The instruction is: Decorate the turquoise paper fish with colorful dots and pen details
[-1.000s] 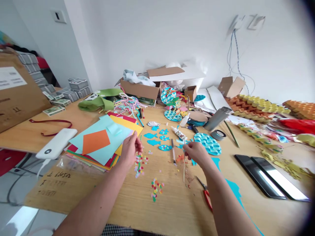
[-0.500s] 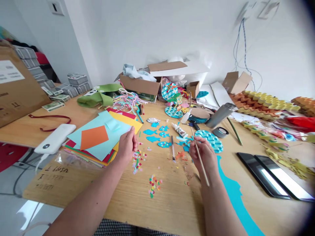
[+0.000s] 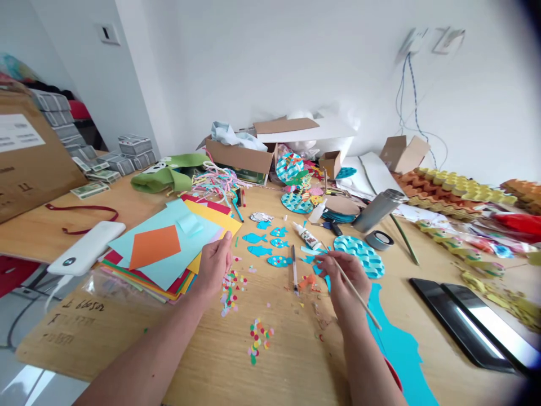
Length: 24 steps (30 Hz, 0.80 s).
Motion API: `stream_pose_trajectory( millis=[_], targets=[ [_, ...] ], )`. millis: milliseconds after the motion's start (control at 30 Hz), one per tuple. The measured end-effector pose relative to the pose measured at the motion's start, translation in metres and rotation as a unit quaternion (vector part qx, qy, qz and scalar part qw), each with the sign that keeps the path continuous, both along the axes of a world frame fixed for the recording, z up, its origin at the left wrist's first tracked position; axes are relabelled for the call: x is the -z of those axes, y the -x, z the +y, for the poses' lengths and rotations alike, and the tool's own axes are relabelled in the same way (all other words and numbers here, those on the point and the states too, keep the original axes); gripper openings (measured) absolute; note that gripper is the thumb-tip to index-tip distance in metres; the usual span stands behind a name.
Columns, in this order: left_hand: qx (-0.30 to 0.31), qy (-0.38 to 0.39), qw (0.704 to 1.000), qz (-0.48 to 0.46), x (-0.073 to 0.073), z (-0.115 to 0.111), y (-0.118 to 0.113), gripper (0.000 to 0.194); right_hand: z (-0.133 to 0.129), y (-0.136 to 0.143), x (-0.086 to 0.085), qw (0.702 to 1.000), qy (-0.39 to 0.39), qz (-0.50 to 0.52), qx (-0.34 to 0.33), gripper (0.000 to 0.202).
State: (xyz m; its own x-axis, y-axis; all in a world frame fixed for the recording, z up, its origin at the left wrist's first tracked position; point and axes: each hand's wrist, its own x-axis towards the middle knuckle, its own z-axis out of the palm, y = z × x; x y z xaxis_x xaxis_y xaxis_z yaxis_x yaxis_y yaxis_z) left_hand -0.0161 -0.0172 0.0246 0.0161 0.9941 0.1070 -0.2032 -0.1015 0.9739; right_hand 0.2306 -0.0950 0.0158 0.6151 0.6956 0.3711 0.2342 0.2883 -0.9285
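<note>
My right hand pinches a thin wooden stick, which slants down to the right across the wrist. Close to its fingers lie blue paper scraps, a round blue wavy-patterned piece and a white glue bottle. My left hand is curled closed beside the stack of coloured paper; whatever it may hold is hidden. Between the hands are several blue paper fish, a pen, orange scraps and small coloured paper dots.
On the left are a coloured paper stack and a white power bank. A metal flask, a tape roll and two dark phone-like slabs lie on the right. Cardboard boxes stand along the wall, egg trays to the right.
The view has shifted slightly, so the table sits lower in the picture. My right hand has turned the stick to lean further right. My left hand stays closed.
</note>
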Motion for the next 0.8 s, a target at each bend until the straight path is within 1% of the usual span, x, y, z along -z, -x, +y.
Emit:
stream_pose_trajectory(
  millis=[67,133,200,300,467,633,800],
  targets=[
    [-0.002,-0.010,1.000,0.006,0.002,0.000,0.001,0.064,-0.001,0.003,0.004,0.994,0.012,-0.091,0.054,0.032],
    [-0.010,-0.019,1.000,0.011,0.005,0.001,0.001,0.064,-0.003,0.005,0.006,0.984,0.018,-0.155,0.089,0.030],
    [-0.019,-0.028,0.999,0.012,0.007,0.002,0.002,0.064,-0.005,0.007,0.004,0.975,0.019,-0.191,0.109,0.028],
    [-0.033,-0.039,0.999,0.005,0.007,0.004,0.002,0.065,-0.007,0.010,0.000,0.968,0.004,-0.214,0.131,0.025],
    [-0.056,-0.055,0.997,0.008,0.004,0.005,0.001,0.066,-0.005,0.013,0.003,0.961,-0.008,-0.237,0.139,0.029],
    [-0.056,-0.059,0.997,0.017,0.002,0.003,0.002,0.065,-0.007,0.019,0.003,0.965,0.024,-0.227,0.131,0.040],
    [-0.053,-0.066,0.996,0.020,0.003,0.002,0.004,0.064,-0.011,0.020,0.000,0.957,0.034,-0.263,0.118,0.045]
  ],
)
